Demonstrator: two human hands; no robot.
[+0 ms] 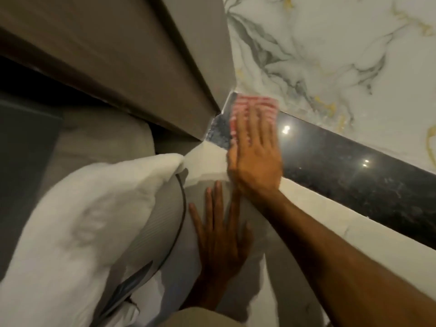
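Where the dark polished ledge (354,185) ends against the grey-brown panel (141,67), the right hand (256,159) lies flat, palm down. Its fingers are straight and close together, pressing one red-and-white striped cloth (256,103) onto the ledge's far-left corner, and the forearm runs in from the lower right. The left hand (219,234), likewise flat with fingers straight and slightly spread, rests on the pale surface (257,274) just below the ledge's front edge, grasping nothing. Counted: two hands, one cloth, one ledge. One white pillow (82,220) lies left of the left hand, beside one ribbed grey cushion (160,227) with dark piping. Veined marble wall (330,43) rises behind the ledge.
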